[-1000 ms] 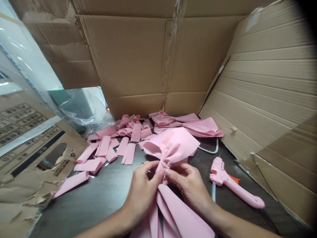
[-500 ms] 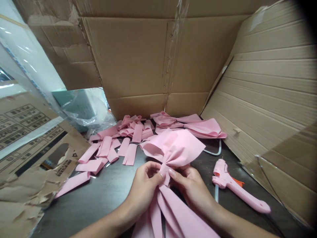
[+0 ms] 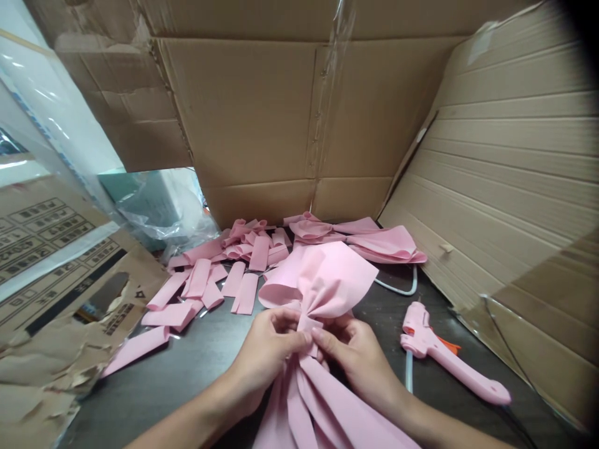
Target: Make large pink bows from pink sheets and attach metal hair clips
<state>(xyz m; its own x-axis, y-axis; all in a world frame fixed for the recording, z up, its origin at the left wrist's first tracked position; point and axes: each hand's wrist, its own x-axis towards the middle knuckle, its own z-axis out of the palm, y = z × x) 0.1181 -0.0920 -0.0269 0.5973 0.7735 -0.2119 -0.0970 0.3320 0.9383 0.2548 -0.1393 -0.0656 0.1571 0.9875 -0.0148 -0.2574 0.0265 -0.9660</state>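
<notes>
A pink fabric bow [image 3: 334, 277] lies across the front of the table, its loop fanned out at the top and its long folds running toward me. My left hand [image 3: 274, 343] pinches the gathered middle from the left. From the other side my right hand [image 3: 349, 346] grips the same place, thumb close to the left thumb. Between the thumbs, a short pink strip [image 3: 309, 325] wraps the gathered waist. Fingers behind the bow are partly hidden.
A pink glue gun [image 3: 449, 358] with a glue stick and cord lies at the right. Several folded pink strips [image 3: 196, 277] are scattered at left; more bows [image 3: 384, 240] are stacked behind. Cardboard walls [image 3: 248, 112] surround the table, with a torn carton [image 3: 84, 293] at left.
Both hands have shifted slightly with the bow, and its top loop has tilted a little left. The thumbs have moved on the strip at the waist.
</notes>
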